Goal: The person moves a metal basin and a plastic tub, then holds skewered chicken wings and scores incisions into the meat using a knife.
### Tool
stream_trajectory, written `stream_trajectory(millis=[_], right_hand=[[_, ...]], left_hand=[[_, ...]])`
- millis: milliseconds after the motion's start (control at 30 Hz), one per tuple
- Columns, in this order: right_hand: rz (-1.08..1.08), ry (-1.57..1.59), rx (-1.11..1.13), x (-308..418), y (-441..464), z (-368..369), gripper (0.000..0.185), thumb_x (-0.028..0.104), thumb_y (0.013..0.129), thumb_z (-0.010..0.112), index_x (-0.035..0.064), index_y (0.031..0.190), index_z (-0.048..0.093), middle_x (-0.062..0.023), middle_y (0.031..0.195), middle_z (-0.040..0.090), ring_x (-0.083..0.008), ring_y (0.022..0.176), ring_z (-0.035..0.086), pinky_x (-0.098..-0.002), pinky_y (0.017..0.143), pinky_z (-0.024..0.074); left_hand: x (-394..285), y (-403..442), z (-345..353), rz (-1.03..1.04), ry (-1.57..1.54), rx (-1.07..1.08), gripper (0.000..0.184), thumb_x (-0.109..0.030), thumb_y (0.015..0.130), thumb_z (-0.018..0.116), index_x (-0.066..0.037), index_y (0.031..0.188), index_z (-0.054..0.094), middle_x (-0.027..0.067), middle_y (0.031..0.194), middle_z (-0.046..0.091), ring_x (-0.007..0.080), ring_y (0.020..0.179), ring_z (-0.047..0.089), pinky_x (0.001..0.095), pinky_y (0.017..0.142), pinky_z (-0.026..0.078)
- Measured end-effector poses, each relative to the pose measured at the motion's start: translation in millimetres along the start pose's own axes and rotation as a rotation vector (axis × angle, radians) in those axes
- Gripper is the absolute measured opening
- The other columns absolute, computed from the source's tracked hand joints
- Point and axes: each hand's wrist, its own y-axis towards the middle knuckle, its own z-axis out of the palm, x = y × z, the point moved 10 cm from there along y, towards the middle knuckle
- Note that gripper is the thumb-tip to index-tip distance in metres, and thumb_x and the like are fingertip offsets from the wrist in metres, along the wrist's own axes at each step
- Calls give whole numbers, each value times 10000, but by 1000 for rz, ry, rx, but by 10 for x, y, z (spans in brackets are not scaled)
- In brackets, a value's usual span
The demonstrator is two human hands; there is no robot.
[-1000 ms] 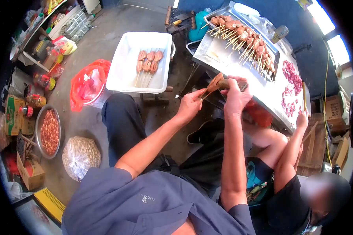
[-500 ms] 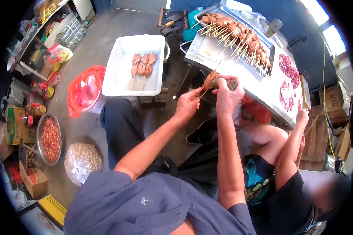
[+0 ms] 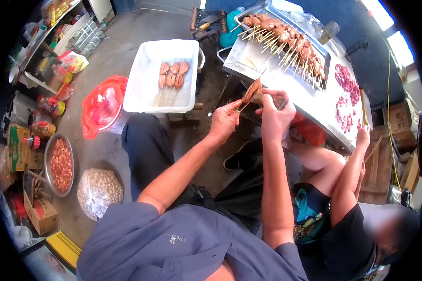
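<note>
My left hand (image 3: 225, 123) is closed around the stick of a meat skewer (image 3: 252, 93), which slants up to the right. Ridges or cuts run across the meat. My right hand (image 3: 275, 112) grips what looks like a knife (image 3: 280, 101), mostly covered by the fingers, with one end against the meat. Left of my hands, a white plastic tub (image 3: 143, 89) holds several finished-looking meat skewers (image 3: 173, 75) in a row. Beyond my right hand is a metal table (image 3: 272, 75) bearing a tray heaped with meat skewers (image 3: 286, 40).
Raw meat pieces (image 3: 346, 100) lie on the table's right side. Another person's hand (image 3: 363, 138) is at its edge. A red-bagged bucket (image 3: 103, 107), a metal bowl (image 3: 61, 164) and a bag of peanuts (image 3: 100, 192) stand on the left floor. A cleaver (image 3: 210, 21) rests on a stool.
Both hands stay close together on the skewer, with the right hand shifted only slightly. The whole view has moved a little. The other person's hand has risen slightly at the table edge.
</note>
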Motion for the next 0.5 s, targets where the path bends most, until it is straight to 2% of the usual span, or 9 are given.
stream_trajectory(millis=[167,267,367,400,500], right_hand=[[52,-61,18,-89,-70,-49,72,14,773,630,0,841,649,-11,694,600,-59,549,534,-194,490,441],[-127,-107,0,257,-286,-153,69,0,779,613,0,843,640,-4,718,628,-57,622,550,-208,584,456],[-184,-58,66,460,-428,-260,79,-39,785,604,-3,856,608,-59,846,663,-74,665,569,-210,574,474],[-130,13,104,483,-458,-284,77,-42,801,599,-6,867,579,-95,908,666,-94,702,590,-212,551,501],[-78,181,45,480,-435,-562,116,-76,800,564,3,885,569,-140,929,667,-131,682,606,-215,481,502]], left_hand=[[-9,-44,0,16,28,20,470,-13,876,517,-25,1346,509,-31,632,517,37,508,428,182,458,352],[52,23,-5,17,2,-13,473,-12,881,507,-14,1354,493,-27,631,513,39,512,430,183,460,354],[37,7,-57,5,-29,5,472,-4,884,502,-7,1356,486,-23,631,514,42,514,433,184,463,359],[26,13,-56,21,-33,24,466,-3,887,500,-4,1353,487,-21,632,517,43,516,434,186,464,360],[-76,-115,-161,34,-32,36,441,-18,904,516,0,1345,493,-14,637,526,45,525,442,193,466,362]])
